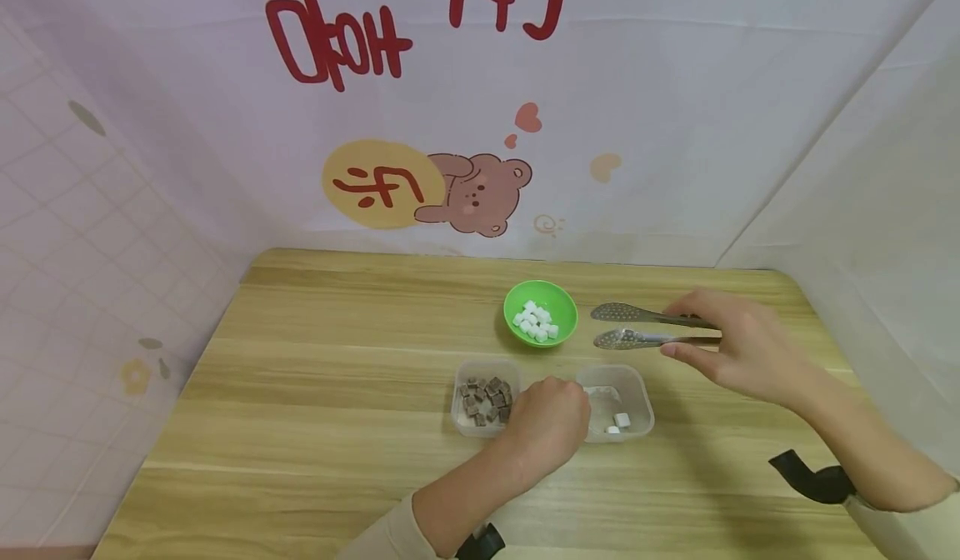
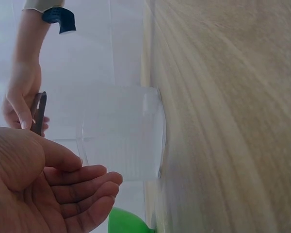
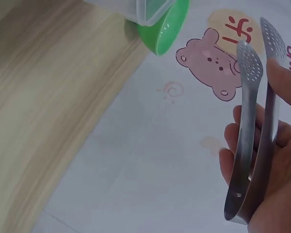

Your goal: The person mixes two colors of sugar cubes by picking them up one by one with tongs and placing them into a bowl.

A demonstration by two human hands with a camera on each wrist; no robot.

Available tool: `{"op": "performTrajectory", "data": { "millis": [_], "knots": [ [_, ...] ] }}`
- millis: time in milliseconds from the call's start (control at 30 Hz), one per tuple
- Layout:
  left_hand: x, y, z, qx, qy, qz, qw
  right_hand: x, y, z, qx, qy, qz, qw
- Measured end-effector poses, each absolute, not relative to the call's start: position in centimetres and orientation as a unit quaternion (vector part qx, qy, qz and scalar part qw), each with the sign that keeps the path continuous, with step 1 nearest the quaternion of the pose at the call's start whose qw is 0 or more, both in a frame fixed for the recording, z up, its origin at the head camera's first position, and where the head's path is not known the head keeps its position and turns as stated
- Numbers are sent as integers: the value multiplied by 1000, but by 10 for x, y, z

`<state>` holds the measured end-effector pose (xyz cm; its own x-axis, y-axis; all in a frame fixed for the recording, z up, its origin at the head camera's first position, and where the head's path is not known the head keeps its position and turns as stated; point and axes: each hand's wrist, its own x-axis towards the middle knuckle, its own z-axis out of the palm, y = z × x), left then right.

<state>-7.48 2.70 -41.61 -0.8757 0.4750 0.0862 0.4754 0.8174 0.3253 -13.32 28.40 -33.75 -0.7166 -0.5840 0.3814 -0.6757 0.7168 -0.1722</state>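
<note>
My right hand [image 1: 738, 343] holds metal tongs [image 1: 645, 340] with perforated tips. Their two arms stand apart, and no cube shows between them. At its left side, my left hand [image 1: 549, 422] pinches the rim of a clear plastic container [image 1: 639, 397]; its curled fingers are partly hidden in the head view. Inside that container lie a few white cubes [image 1: 622, 419]. Left of the hand, a second clear container [image 1: 459, 418] holds several brown cubes [image 1: 493, 387]. Farther back, a green bowl [image 1: 564, 303] contains several white cubes [image 1: 537, 320]. The tongs' tips hover right of the bowl.
All the containers stand on a wooden table [image 1: 315, 393]. A pale printed cloth [image 1: 637, 85] with a cartoon bear hangs behind it, and further cloth walls [image 1: 97, 235] close off both sides.
</note>
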Motion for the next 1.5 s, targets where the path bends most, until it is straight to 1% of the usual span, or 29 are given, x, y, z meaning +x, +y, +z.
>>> {"op": "performTrajectory", "data": {
  "millis": [167,533,800,933,1300,1400,1500],
  "knots": [
    [-75,27,-417,-253,-951,-177,-1,-127,291,-332,393,-898,108,165],
    [-75,28,-417,-240,-955,-173,-1,-111,289,-328,435,-884,54,164],
    [-75,27,-419,-236,-952,-194,-8,-109,273,-330,474,-870,-16,138],
    [-75,26,-419,-236,-951,-200,-10,-110,265,-335,492,-862,-41,111],
    [-74,27,-418,-238,-954,-185,-5,-113,248,-341,502,-857,-108,52],
    [-74,27,-418,-239,-954,-180,-7,-112,242,-342,501,-853,-138,45],
    [-75,27,-418,-240,-954,-178,-10,-109,236,-344,503,-846,-170,53]
  ]
}}
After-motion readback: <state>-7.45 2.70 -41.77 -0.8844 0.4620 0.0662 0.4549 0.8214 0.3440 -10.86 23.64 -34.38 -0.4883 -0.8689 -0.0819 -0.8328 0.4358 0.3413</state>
